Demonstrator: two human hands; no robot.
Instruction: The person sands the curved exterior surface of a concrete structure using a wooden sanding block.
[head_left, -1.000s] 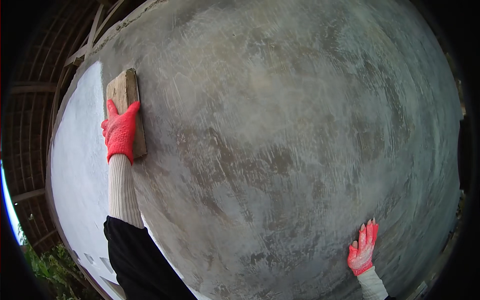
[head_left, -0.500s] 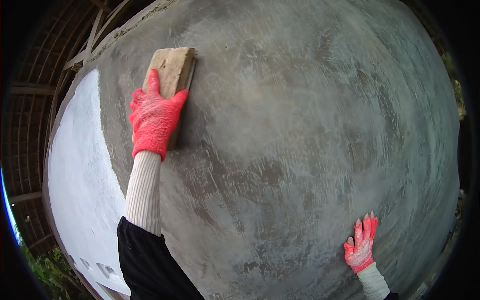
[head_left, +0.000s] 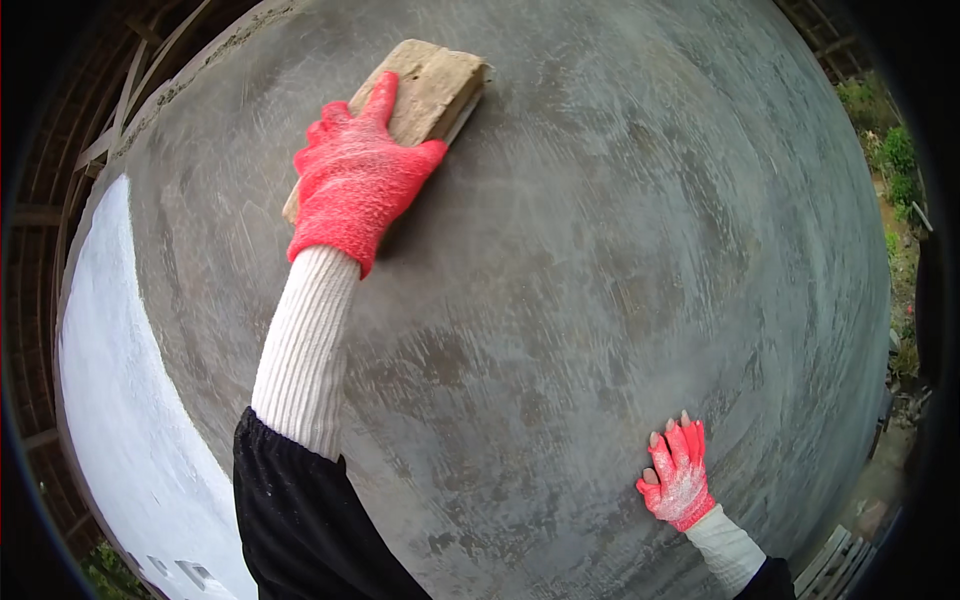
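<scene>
My left hand point(head_left: 355, 180), in a red glove and white knitted sleeve, grips a worn wooden block point(head_left: 430, 90), like a plastering float, tilted against the upper left-centre of a grey plastered wall point(head_left: 600, 250). Thumb and fingers spread around the block. Low on the right, my right hand point(head_left: 678, 480), in a red glove with bare fingertips, rests open on the same wall with nothing visible in it.
A white painted patch point(head_left: 130, 380) covers the wall's left side. Dark wooden roof framing point(head_left: 40, 260) shows past the left edge. Beyond the right edge are plants point(head_left: 898, 150), bare ground and wooden slats point(head_left: 835, 560) at bottom right.
My left hand and the block have moved up and rightward across the wall, the block now more tilted. My right hand appears slightly further left, and more ground shows at the right as the view shifts.
</scene>
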